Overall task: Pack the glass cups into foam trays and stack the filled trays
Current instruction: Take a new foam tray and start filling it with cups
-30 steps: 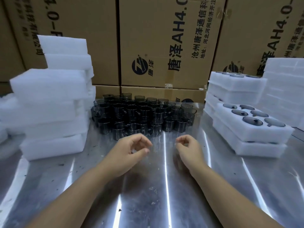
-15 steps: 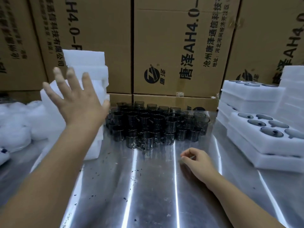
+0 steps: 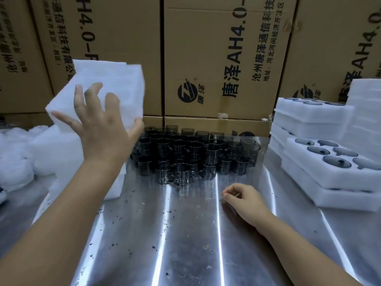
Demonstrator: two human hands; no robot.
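Note:
A cluster of dark smoked glass cups [image 3: 191,153] stands at the back middle of the steel table [image 3: 185,234]. My left hand [image 3: 101,129] holds a white foam tray [image 3: 115,79] tilted in the air above the left foam stack [image 3: 61,153], fingers spread on its face and thumb hooked at its lower right edge. Near the table's middle, in front of the cups, my right hand [image 3: 243,199] rests loosely curled and holds nothing. On the right, a filled foam tray [image 3: 309,174] shows cups in its pockets.
More filled white trays [image 3: 309,116] are stacked at the back right. Brown printed cartons [image 3: 206,58] form a wall behind the table. Crumpled clear plastic [image 3: 14,157] lies at the far left. Dark specks dot the tabletop.
My left hand rose from the table to the left foam stack and took hold of the top tray, which now sits tilted off the stack. My right hand stayed resting on the table.

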